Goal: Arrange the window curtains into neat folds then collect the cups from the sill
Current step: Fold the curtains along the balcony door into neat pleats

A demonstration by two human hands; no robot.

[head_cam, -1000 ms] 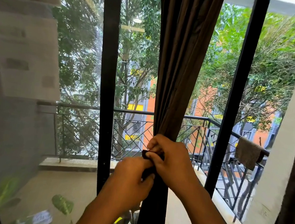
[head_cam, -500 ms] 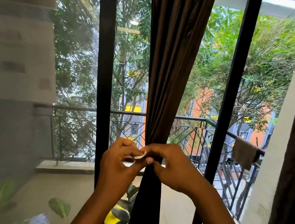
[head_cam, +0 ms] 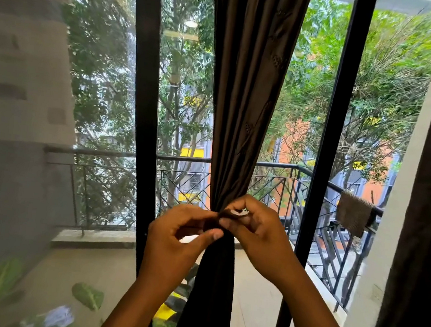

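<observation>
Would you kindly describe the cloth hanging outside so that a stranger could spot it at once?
Look through the right window pane to the black balcony railing. Follow its top rail rightward towards the white wall. The brown cloth is draped over that rail, the only fabric outdoors, unlike the dark curtain indoors.

Dark brown curtain [head_cam: 245, 99], black window frame [head_cam: 142, 101], orange-and-yellow building [head_cam: 289, 142] behind.

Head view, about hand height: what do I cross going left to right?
Grey wall → left black window frame → left hand → gathered brown curtain → right hand → right black window frame → cloth on the balcony railing → dark curtain at the right edge.
</observation>
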